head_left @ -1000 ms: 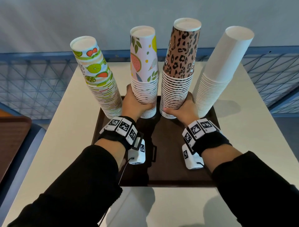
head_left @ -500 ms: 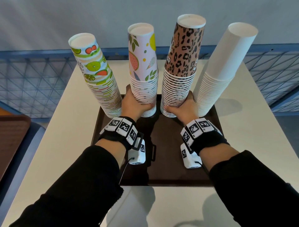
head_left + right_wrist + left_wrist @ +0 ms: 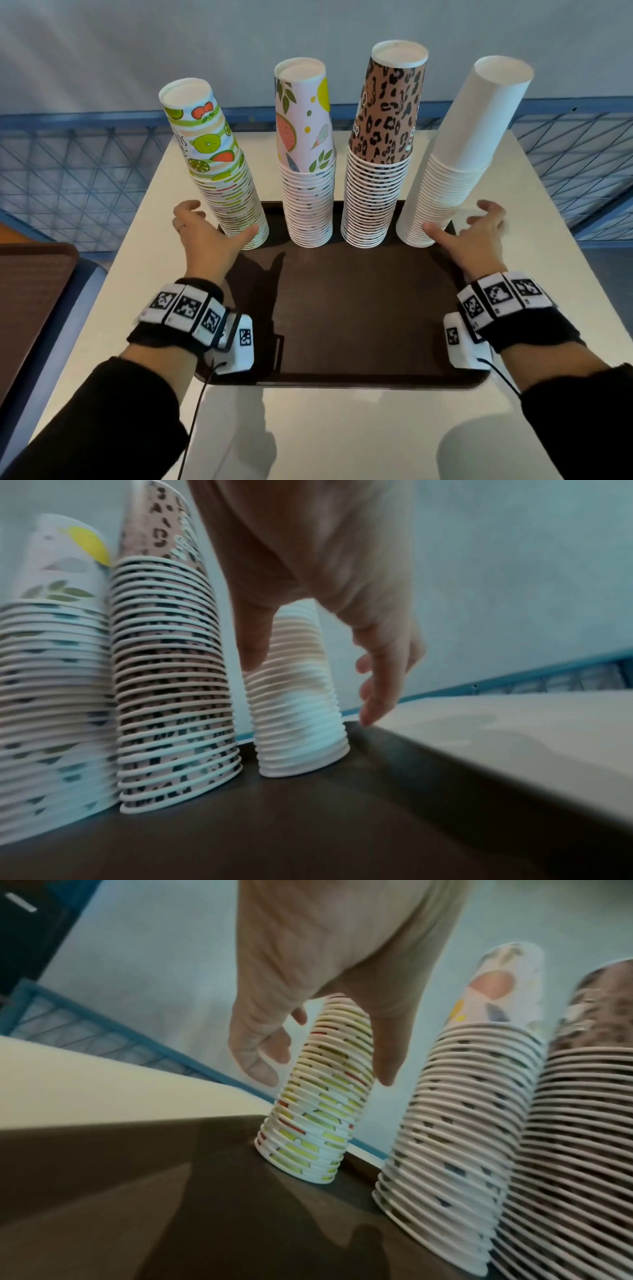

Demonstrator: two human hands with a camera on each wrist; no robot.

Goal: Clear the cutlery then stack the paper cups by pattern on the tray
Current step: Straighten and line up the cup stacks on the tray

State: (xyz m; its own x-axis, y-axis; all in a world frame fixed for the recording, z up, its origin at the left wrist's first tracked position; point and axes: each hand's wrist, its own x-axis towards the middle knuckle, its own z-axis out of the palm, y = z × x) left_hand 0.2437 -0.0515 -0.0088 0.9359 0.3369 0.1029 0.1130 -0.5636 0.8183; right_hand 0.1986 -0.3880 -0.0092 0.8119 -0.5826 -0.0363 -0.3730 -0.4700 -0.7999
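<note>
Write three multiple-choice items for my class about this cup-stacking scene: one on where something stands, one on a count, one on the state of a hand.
1. Where does the plain white stack stand in the row?
A. at the right end
B. at the left end
C. second from the left

2. How many cup stacks stand on the tray?
A. two
B. four
C. six

3. What is the left hand doing?
A. gripping a fork
C. lying flat on the table
B. spread open beside the fruit-print stack

Key: 1 A, since the leopard stack is to its left and nothing stands to its right; 2 B, four columns show in the head view; 3 B, the left wrist view shows the fingers apart around that stack, holding nothing.
</note>
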